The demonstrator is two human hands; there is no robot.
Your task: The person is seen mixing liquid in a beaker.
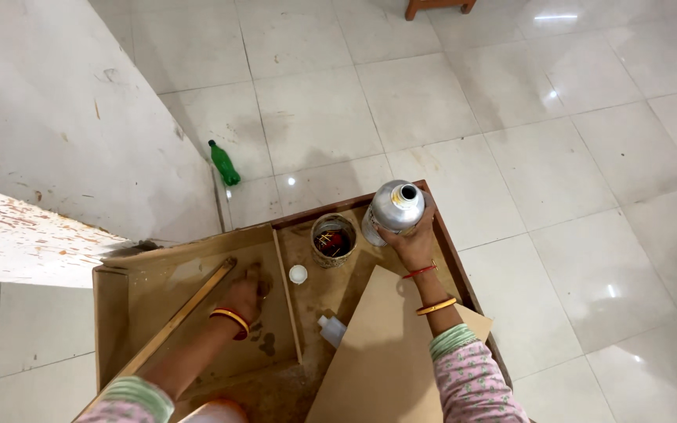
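The right hand has its grip closed around a silver metal can, fingers wrapped about the lower body from the near side. The can stands upright with its small round mouth uncapped at the top, and it sits at the far right corner of the brown wooden surface. Just to the left of that grip is a small open tin with dark red contents, close to the can but whether the two touch cannot be told. Nearer than the tin and further left of the grip lies a small white cap. Below the grip, toward the person, a small clear bottle lies at the edge of a plain tan board that runs under the right forearm.

The left hand is well apart from the can, down to the left, inside a shallow wooden tray. Its fingers are curled down on the stained tray floor; whether they grip anything cannot be told. A long wooden strip lies slantwise just left of this hand. On the tiled floor beyond, a green bottle stands by the wall.
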